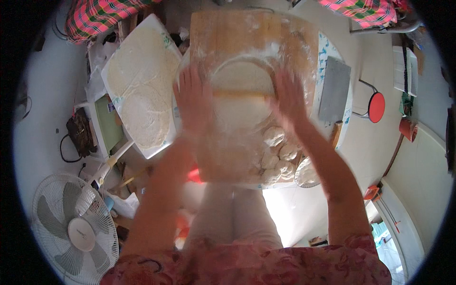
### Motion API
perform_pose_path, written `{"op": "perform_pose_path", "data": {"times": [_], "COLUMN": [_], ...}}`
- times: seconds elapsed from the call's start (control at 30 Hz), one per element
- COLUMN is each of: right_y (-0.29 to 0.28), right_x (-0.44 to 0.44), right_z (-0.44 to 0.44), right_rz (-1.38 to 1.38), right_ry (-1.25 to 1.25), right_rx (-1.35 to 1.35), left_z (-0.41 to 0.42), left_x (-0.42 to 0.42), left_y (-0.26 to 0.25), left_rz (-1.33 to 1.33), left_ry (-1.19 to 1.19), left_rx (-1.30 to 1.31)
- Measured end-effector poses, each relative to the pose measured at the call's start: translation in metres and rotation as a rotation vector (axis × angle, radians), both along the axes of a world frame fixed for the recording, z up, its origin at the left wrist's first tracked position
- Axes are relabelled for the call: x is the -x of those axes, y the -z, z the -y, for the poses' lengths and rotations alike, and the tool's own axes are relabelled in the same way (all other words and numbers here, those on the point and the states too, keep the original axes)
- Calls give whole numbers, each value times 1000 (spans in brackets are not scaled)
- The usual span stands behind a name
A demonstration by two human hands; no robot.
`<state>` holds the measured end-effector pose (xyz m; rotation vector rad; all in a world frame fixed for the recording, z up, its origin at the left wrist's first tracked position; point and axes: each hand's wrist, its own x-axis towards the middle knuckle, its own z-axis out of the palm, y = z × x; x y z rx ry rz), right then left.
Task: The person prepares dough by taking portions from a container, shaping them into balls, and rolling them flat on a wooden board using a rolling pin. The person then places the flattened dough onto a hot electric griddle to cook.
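A wooden rolling pin (242, 94) lies crosswise over a round, flat sheet of dough (244, 76) on a floured wooden board (231, 160). My left hand (194, 98) is at the pin's left end and my right hand (288, 94) at its right end. Both hands are blurred, palms down, with the fingers stretched forward rather than wrapped round the pin. Whether the palms press on its ends cannot be told. Several floured dough pieces (273, 136) sit at the board's near right corner, close to my right forearm. Beside them stands a bowl of flour (307, 173), partly behind that forearm.
At the left, large rolled dough sheets (146, 115) lie on a white board (151, 154). A grey slab (335, 89) and a wooden-handled tool (336, 133) rest on the table at the right. A white fan (81, 233) stands near left, a red stool (376, 107) at the right.
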<state>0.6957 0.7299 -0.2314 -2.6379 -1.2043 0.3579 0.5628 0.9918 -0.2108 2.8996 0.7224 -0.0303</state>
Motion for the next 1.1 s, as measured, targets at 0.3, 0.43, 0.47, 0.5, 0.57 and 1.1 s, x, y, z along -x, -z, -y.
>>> {"op": "perform_pose_path", "data": {"times": [0.3, 0.43, 0.47, 0.5, 0.57, 1.1], "right_y": [-3, 9, -6, -13, -33, 6], "right_x": [-66, -28, 11, 41, 59, 52], "right_z": [-58, -9, 7, 23, 33, 28], "right_rz": [246, 88, 13, -127, -207, 63], "right_ry": [163, -42, -53, -50, -89, -62], "right_rx": [-134, 61, 61, 16, 125, 10], "left_z": [-40, -11, 4, 20, 40, 21], "left_x": [-73, -31, 21, 62, 93, 65], "left_y": [11, -13, 1, 18, 5, 13], "left_rz": [292, -86, -130, -166, -86, 3], "left_ry": [-77, 140, 45, -41, -71, -101], "left_rx": [-33, -233, -112, 23, 93, 64]}}
